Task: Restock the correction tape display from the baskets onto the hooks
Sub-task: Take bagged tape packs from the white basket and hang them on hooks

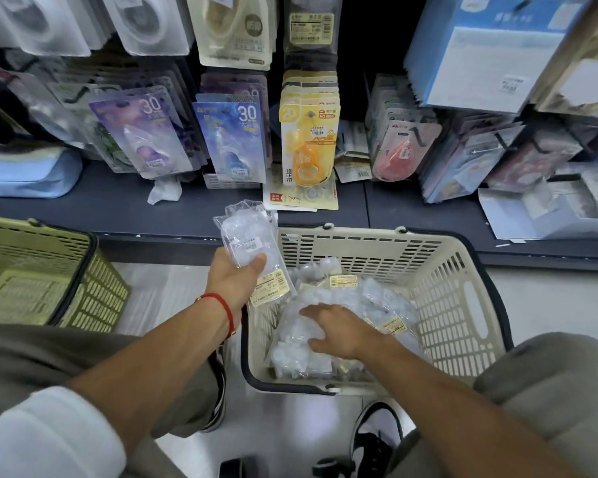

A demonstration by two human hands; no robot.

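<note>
My left hand (233, 281) gripped clear correction tape packs (247, 243) while my right hand (339, 331) lay open on the packets (370, 298) in the beige basket (463, 305).

cream basket (463, 305) | olive-green basket (32, 270) | red bracelet (225, 309) | yellow pack (308, 146)

"30" – purple pack (149, 132), blue pack (233, 138)

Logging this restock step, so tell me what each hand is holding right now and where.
The left hand holds clear packs by their lower end. The right hand rests on the packs in the beige basket; no grip shows.
</note>
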